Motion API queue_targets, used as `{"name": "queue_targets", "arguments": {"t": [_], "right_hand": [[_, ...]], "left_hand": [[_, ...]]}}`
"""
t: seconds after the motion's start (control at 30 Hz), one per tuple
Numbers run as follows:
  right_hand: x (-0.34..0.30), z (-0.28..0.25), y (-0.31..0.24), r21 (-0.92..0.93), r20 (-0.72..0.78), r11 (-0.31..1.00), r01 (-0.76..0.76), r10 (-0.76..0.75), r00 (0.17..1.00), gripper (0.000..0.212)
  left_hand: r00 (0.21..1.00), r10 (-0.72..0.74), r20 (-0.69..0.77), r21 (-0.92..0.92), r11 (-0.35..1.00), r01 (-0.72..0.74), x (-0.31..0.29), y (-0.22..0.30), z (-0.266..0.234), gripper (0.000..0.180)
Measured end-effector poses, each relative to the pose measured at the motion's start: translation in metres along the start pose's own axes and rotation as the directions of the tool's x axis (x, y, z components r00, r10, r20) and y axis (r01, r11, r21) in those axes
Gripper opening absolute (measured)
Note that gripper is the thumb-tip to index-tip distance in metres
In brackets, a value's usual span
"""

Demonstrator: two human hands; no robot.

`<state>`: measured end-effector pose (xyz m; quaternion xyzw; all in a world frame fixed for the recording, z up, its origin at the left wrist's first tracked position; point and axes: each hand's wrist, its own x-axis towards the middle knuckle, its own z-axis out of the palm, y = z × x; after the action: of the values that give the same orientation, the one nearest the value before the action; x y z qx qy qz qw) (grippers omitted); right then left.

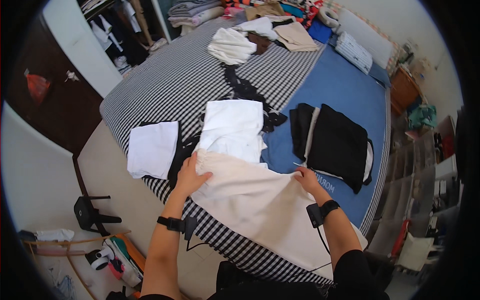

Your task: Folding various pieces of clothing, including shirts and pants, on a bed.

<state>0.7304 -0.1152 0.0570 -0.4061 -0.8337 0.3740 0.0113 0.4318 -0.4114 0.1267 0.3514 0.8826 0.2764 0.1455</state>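
Two hands touch the cream garment (245, 192): right hand (310, 182) grip pinching its edge, left hand (187, 179) grip unclear; tugging could rumple the white garment (232, 122) against its far edge.

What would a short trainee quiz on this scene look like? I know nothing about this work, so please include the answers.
1. What colour is the garment that both the left hand and the right hand touch?

2. True or false: the folded black clothes lie nearer the left hand than the right hand.

3. Which pattern covers the bedcover beside the blue sheet?
A. Floral
B. Black-and-white check
C. Polka dots

Key:
1. Cream.
2. False; they lie nearer the right hand.
3. B.
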Motion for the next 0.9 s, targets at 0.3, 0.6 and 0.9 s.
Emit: {"name": "queue_targets", "arguments": {"t": [0.3, 0.6, 0.9], "right_hand": [[-0.154, -0.057, 0.083, 0.121, -0.345, 0.992, 0.024, 0.020, 0.938, 0.037], [-0.419, -0.023, 0.256, 0.345, -0.549, 0.790, -0.506, 0.607, 0.574, 0.037], [-0.413, 0.006, 0.231, 0.608, -0.474, 0.729, -0.314, 0.650, 0.594, 0.041]], "left_hand": [[0.962, 0.091, -0.258, 0.224, 0.974, -0.032, 0.031, 0.001, -0.028, 0.058], [0.924, 0.056, -0.377, 0.544, 0.821, 0.172, 0.049, 0.048, -0.077, 0.064], [0.446, 0.666, 0.598, -0.270, 0.691, -0.671, -0.159, 0.182, 0.176, 0.038]]}}
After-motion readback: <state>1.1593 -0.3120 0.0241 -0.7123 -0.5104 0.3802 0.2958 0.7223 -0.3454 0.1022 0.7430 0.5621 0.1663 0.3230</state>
